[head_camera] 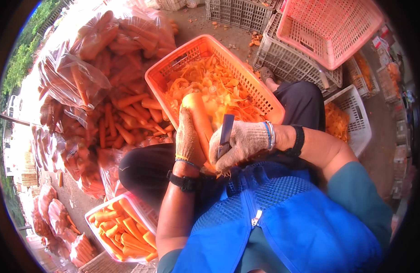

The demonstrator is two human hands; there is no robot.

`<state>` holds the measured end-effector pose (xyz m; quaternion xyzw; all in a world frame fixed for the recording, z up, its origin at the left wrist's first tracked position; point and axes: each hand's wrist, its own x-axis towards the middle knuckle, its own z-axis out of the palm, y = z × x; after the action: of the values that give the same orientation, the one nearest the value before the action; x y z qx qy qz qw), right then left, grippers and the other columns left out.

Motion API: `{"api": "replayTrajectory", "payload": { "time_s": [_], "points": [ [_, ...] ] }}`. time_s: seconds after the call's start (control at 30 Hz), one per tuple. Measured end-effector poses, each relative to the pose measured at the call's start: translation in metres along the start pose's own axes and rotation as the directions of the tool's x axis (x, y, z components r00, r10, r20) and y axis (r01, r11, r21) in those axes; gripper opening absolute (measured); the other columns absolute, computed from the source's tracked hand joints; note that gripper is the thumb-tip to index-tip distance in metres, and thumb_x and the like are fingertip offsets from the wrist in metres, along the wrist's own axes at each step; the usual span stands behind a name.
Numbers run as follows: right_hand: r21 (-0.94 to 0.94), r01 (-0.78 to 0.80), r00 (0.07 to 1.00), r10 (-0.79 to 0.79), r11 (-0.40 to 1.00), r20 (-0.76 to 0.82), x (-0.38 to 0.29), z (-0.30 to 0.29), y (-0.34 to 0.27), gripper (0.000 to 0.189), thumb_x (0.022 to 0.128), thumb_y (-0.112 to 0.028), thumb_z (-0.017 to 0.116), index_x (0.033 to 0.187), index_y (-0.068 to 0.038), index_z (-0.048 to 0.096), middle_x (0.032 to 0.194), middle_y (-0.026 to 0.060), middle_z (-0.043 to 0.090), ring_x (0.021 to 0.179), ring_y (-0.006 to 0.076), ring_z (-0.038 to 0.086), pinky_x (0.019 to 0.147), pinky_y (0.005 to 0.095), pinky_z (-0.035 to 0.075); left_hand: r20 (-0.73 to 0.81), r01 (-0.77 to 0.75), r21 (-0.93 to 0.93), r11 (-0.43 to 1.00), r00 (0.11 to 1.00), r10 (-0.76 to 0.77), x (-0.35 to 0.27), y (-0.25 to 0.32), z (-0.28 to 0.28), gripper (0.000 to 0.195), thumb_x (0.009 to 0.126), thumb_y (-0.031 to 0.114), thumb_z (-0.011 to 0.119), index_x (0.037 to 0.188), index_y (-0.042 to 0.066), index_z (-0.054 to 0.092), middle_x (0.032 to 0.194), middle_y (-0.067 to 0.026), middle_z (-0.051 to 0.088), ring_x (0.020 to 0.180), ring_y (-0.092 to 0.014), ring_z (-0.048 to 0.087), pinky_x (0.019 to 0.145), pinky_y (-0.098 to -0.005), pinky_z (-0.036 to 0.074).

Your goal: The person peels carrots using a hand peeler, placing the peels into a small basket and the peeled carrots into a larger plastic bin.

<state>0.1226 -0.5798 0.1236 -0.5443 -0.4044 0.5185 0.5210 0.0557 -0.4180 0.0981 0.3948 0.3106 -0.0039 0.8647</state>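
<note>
My left hand (188, 141), in a knitted work glove, is closed around the side of a thick, smooth orange carrot (198, 111). The carrot slants away from me, its broad end over an orange plastic crate (154, 76). Against the carrot's lower end lies my gloved right hand (246, 138), gripping a dark flat-handled cutting tool (226, 131), apparently a peeler. Fingers hide the tool's working edge and the carrot's near tip. Ribbons of carrot peel (210, 76) and cut carrot ends lie in the crate, just beyond my hands.
Unpeeled carrots (124, 119) and plastic bags of carrots (73, 71) are heaped at left. Smooth carrots fill a white-rimmed crate (90, 218) by my left knee. A white crate (362, 119) with peel, grey crates (292, 58) and a pink crate (333, 34) stand at right.
</note>
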Motion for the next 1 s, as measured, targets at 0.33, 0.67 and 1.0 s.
{"api": "replayTrajectory", "payload": {
  "time_s": [0.33, 0.67, 1.0],
  "points": [
    [-0.259, -0.317, 0.554, -0.043, 0.912, -0.831, 0.047, -0.154, -0.02, 0.018, 0.086, -0.024, 0.08, 0.093, -0.007, 0.075, 0.075, 0.0039, 0.073, 0.056, 0.0085, 0.064, 0.051, 0.0253, 0.052, 0.327, -0.126, 0.063, 0.99, 0.94, 0.099, -0.031, -0.017, -0.035, 0.061, 0.103, 0.061, 0.049, 0.132, 0.008, 0.056, 0.086, -0.0082, 0.066, 0.065, -0.018, 0.062, 0.055, -0.0298, 0.053],
    [0.209, 0.115, 0.985, -0.084, 0.971, -0.153, 0.017, -0.001, 0.008, 0.017, 0.083, -0.004, 0.085, 0.095, -0.001, 0.074, 0.088, 0.0067, 0.076, 0.08, 0.0123, 0.072, 0.068, 0.0259, 0.056, 0.046, -0.006, -0.101, 0.995, 0.999, 0.01, 0.003, -0.007, -0.027, 0.059, 0.106, 0.059, 0.045, 0.12, 0.004, 0.061, 0.099, -0.0105, 0.069, 0.079, -0.022, 0.068, 0.074, -0.0346, 0.06],
    [-0.294, -0.334, 0.505, -0.094, 0.896, -0.858, 0.064, -0.136, -0.019, 0.022, 0.086, -0.022, 0.081, 0.092, -0.002, 0.075, 0.079, 0.0078, 0.076, 0.061, 0.0119, 0.069, 0.055, 0.0281, 0.054, 0.145, -0.073, -0.093, 0.993, 0.986, 0.086, -0.018, -0.012, -0.046, 0.057, 0.105, 0.051, 0.052, 0.13, 0.0, 0.057, 0.102, -0.014, 0.07, 0.081, -0.026, 0.07, 0.07, -0.0371, 0.062]
  ]
}}
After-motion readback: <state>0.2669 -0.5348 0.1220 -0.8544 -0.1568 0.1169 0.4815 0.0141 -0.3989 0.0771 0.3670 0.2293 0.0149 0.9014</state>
